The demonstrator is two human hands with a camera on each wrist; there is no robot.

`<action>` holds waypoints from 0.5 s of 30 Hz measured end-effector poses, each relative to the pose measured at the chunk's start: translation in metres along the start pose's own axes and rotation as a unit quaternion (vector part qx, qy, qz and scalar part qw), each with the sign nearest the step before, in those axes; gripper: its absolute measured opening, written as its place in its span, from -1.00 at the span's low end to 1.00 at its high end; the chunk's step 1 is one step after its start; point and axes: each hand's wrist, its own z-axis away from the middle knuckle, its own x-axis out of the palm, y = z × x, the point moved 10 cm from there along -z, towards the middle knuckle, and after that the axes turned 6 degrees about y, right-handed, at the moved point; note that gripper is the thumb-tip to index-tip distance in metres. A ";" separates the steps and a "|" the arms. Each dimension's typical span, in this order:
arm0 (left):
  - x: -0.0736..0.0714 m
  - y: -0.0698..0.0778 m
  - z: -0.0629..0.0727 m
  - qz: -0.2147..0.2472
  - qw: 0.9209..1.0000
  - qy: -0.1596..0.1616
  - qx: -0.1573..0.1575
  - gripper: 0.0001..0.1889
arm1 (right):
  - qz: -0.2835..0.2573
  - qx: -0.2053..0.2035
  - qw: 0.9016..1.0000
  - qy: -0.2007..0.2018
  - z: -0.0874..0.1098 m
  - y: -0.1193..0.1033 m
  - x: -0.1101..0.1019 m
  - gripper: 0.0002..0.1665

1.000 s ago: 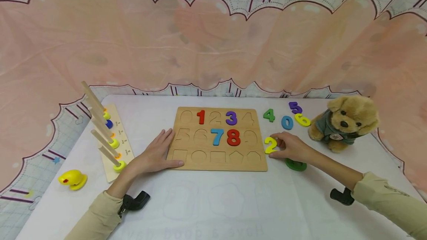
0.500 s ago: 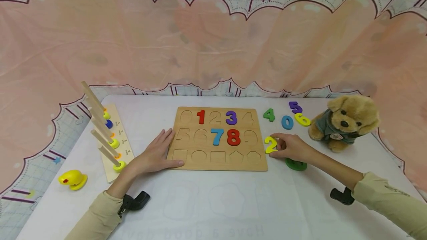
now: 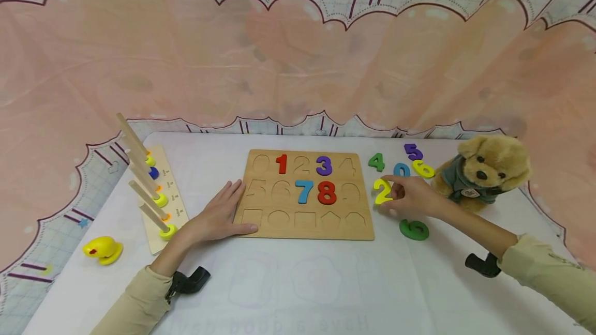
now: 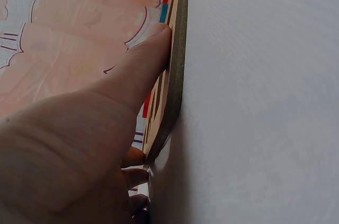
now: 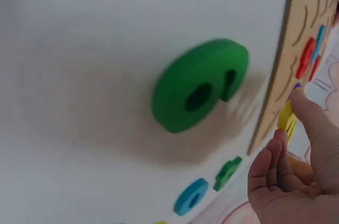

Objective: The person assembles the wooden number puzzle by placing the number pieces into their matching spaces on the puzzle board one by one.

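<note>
- Pinching one side of the yellow two-shaped piece, just right of the tan wooden board, your right hand probably keeps its face uncovered.
- Your left hand rests on the board's left edge, thumb apart from fingers, presumably steadying it.

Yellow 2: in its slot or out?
Out: the right hand pinches the yellow 2 beside the board, whose 2-shaped slot shows unfilled.

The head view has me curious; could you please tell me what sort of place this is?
Probably a children's play area, or a table set up like one: a number board and a plush toy sit on it, with a cartoon-patterned cloth hanging behind.
</note>
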 end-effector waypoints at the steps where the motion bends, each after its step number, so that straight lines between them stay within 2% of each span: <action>1: 0.000 0.000 0.000 0.000 1.000 0.000 -0.001 0.17 | 0.004 -0.007 1.000 0.006 -0.002 -0.003 -0.004 -0.19; 10: 0.002 -0.002 0.000 0.002 1.000 0.001 0.005 0.17 | 0.001 -0.037 0.999 0.040 -0.032 -0.040 -0.025 -0.24; 15: 0.001 -0.002 0.000 0.007 1.000 -0.003 0.000 0.16 | -0.001 -0.046 0.999 0.028 -0.050 -0.059 -0.022 -0.22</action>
